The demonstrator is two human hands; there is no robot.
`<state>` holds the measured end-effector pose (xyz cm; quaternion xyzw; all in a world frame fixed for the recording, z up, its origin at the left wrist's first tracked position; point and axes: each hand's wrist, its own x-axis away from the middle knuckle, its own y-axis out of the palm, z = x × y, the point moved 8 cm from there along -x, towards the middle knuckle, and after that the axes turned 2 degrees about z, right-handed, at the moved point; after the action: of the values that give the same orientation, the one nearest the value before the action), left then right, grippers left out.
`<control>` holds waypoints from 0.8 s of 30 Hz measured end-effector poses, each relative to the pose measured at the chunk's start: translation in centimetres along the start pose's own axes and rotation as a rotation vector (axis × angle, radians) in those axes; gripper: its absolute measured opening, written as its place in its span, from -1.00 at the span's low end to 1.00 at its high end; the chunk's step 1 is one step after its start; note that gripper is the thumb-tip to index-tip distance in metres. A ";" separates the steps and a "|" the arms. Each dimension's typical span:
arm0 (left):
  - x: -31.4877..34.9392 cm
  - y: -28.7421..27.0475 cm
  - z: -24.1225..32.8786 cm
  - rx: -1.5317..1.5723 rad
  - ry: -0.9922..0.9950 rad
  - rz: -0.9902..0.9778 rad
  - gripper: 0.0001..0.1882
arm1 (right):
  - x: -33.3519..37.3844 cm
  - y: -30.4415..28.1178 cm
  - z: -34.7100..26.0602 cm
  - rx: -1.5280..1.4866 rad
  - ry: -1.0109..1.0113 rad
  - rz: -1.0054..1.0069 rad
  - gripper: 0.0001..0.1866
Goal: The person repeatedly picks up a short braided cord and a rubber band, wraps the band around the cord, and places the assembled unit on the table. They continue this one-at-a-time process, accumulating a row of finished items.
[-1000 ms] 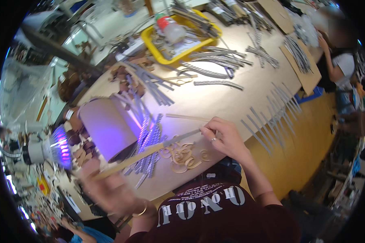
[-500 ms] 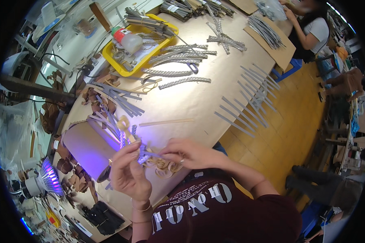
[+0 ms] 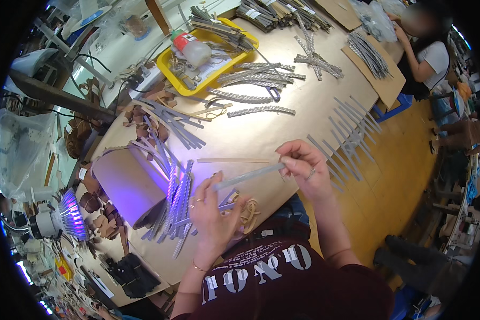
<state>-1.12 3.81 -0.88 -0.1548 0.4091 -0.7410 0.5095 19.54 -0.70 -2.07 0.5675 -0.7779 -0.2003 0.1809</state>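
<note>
My right hand pinches one end of a flat grey strip between thumb and fingers. The strip slants down to the left, and its other end lies against the fingertips of my left hand. The thumb of that hand is spread away from its fingers. Below the strip, curled tan strips lie near the table edge, partly behind my left hand. Just left of it is a pile of braided grey strips, lit violet. A straight tan strip rests on the table above.
A brown cylinder and a violet-lit lamp stand at the left. A yellow tray holds a bottle. Grey strips overhang the right table edge. A co-worker sits at the far right.
My right hand has moved up and right, stretching the grey strip out between the hands. My left hand has shifted right and opened, uncovering the braided pile. The whole view has shifted slightly.
</note>
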 end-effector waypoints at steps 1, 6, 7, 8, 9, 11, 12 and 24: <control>-0.2 -0.7 0.3 -0.007 0.006 0.074 -0.21 | 0.4 0.6 0.0 0.051 -0.013 0.025 -0.76; -1.1 -2.6 1.2 -0.131 -0.027 0.300 0.06 | 2.1 0.3 -4.0 0.149 -0.364 0.231 -0.80; -1.1 -2.9 0.8 0.063 -0.071 0.358 0.03 | 2.4 -0.4 -5.0 0.228 -0.443 0.315 -0.80; -0.9 -3.3 1.5 0.114 -0.007 0.434 -0.01 | 2.7 -1.1 -6.0 0.306 -0.520 0.396 -0.80; -0.8 -3.8 2.5 0.133 0.122 0.490 0.02 | 3.2 -1.6 -6.8 0.373 -0.573 0.489 -0.80; -0.4 -3.2 4.6 0.070 0.338 0.429 -0.10 | 2.9 -0.1 -7.0 0.637 -0.540 0.393 -0.78; -0.7 -1.8 5.0 0.102 0.364 0.279 -0.20 | 3.0 1.0 -7.0 0.771 -0.542 0.339 -0.77; -1.2 3.0 2.3 0.725 -0.234 -0.170 -0.84 | 2.1 4.8 -4.6 0.804 -0.455 -0.087 -0.54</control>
<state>2.72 3.38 -1.50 -0.0813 0.0457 -0.8544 0.5112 17.42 -1.85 4.48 0.5664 -0.7892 -0.0098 -0.2373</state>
